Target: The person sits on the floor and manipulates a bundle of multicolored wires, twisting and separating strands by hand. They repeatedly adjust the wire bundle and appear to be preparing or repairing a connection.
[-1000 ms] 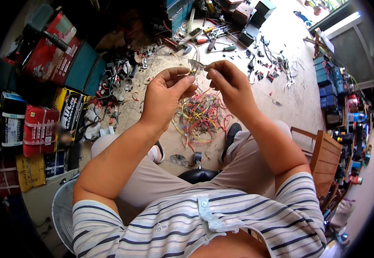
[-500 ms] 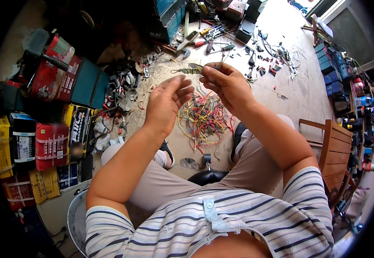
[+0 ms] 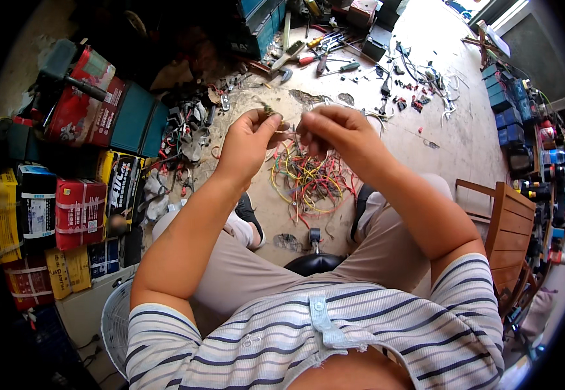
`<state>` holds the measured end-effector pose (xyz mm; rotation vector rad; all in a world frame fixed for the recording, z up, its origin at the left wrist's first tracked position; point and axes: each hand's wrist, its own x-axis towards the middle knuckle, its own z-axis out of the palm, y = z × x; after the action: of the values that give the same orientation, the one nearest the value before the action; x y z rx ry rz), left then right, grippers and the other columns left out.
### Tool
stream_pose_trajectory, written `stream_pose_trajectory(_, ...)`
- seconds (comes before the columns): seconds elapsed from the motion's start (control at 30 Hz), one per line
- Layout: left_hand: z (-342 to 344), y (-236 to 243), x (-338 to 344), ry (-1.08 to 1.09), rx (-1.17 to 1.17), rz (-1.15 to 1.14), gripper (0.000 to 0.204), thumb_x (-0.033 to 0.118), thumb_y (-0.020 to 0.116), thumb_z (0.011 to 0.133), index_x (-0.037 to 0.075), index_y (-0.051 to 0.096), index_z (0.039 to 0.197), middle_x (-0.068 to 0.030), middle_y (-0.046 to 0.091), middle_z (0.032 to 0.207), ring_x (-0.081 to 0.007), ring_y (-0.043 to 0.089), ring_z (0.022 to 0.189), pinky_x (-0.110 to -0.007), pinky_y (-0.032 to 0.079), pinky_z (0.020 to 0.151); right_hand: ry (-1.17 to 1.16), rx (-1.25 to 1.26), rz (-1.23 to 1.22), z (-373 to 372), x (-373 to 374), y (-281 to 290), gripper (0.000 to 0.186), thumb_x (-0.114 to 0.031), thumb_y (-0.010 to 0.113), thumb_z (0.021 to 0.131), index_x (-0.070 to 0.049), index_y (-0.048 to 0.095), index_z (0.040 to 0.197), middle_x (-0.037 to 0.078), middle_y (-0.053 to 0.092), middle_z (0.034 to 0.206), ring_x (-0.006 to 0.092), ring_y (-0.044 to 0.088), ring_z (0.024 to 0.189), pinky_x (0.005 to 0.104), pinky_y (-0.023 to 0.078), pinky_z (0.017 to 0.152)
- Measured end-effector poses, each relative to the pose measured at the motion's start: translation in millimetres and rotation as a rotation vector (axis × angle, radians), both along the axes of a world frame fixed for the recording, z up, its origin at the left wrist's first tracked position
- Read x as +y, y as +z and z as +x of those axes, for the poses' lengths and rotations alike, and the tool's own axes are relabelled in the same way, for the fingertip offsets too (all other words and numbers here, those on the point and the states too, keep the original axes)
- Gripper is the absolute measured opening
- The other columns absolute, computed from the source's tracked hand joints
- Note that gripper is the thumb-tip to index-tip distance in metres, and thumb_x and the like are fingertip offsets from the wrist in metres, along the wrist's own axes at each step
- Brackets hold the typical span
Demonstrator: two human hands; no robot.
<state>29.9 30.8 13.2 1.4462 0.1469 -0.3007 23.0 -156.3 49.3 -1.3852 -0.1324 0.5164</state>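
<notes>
My left hand [image 3: 248, 140] and my right hand [image 3: 337, 133] are raised close together in front of me, each pinching an end of a short thin wire piece [image 3: 287, 132] that spans the gap between the fingertips. A small dark bit sticks up from my left fingers; its kind is too small to tell. Below the hands, on the concrete floor between my feet, lies a tangled pile of coloured wires [image 3: 308, 182] in red, yellow and green. I sit on a dark stool [image 3: 313, 262].
Stacked red, yellow and black boxes [image 3: 77, 211] line the left. Hand tools [image 3: 324, 62] and small parts lie scattered on the floor ahead. A wooden chair [image 3: 510, 234] stands at the right, a white fan grille [image 3: 116, 325] at lower left, blue crates [image 3: 510, 117] at far right.
Both hands have stayed together on the wire, shifting slightly; the view has tilted so they sit a little lower and more central.
</notes>
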Motion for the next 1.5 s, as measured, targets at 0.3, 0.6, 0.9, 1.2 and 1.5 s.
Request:
stream_pose_trajectory(0.3, -11.7, 4.3, -19.8, -0.242, -0.013, 0.019, 0.029, 0.013, 0.058, 0.091, -0.003, 0.057, 0.115, -0.0049, 0.062, 0.09, -0.011, 0.06, 0.076, -0.024, 0.051, 0.074, -0.146, -0.266, -0.244, 20.9, -20.0, -27.0, 0.03, -0.025, 0.064, 0.086, 0.002, 0.064, 0.097, 0.008, 0.065, 0.081, 0.0121, 0.059, 0.075, 0.026, 0.047, 0.066)
stream_pose_trajectory(0.6, -15.6, 5.6, -19.0, -0.122, 0.121, -0.058, 0.026, 0.009, 0.064, 0.086, -0.001, 0.058, 0.109, -0.005, 0.062, 0.089, -0.0083, 0.057, 0.068, -0.019, 0.048, 0.064, -0.184, -0.14, -0.245, 28.8, -31.9, -23.7, 0.027, -0.025, 0.068, 0.083, -0.001, 0.066, 0.095, 0.004, 0.066, 0.082, 0.009, 0.061, 0.069, 0.0227, 0.047, 0.06)
stream_pose_trajectory(0.9, -17.3, 5.3, -19.9, -0.165, 0.061, 0.036, 0.025, 0.008, 0.064, 0.085, -0.002, 0.061, 0.108, -0.0004, 0.059, 0.081, -0.002, 0.042, 0.058, -0.016, 0.033, 0.05, -0.193, 0.22, -0.039, 29.6, -35.5, -25.0, 0.029, -0.027, 0.065, 0.086, 0.0, 0.063, 0.098, 0.002, 0.063, 0.08, 0.0061, 0.054, 0.061, 0.0209, 0.042, 0.053)
stream_pose_trajectory(1.2, -6.7, -3.8, -7.8, -0.021, 0.212, -0.277, 0.02, 0.004, 0.061, 0.086, 0.0, 0.06, 0.106, -0.0007, 0.057, 0.081, -0.003, 0.044, 0.057, -0.015, 0.032, 0.048, -0.046, 0.031, -0.125, 24.9, -28.3, -34.4, 0.033, -0.026, 0.054, 0.092, 0.0, 0.058, 0.112, 0.006, 0.066, 0.091, 0.0084, 0.058, 0.072, 0.021, 0.046, 0.064)
stream_pose_trajectory(1.5, -10.7, 0.4, -11.6, -0.075, 0.027, 0.04, 0.029, 0.004, 0.065, 0.082, 0.0, 0.057, 0.109, -0.0035, 0.059, 0.092, -0.0035, 0.049, 0.064, -0.017, 0.038, 0.052, -0.152, 0.231, 0.097, 21.6, -18.8, -47.6, 0.025, -0.023, 0.064, 0.087, -0.003, 0.06, 0.1, 0.003, 0.064, 0.092, 0.0046, 0.054, 0.068, 0.0188, 0.044, 0.059)
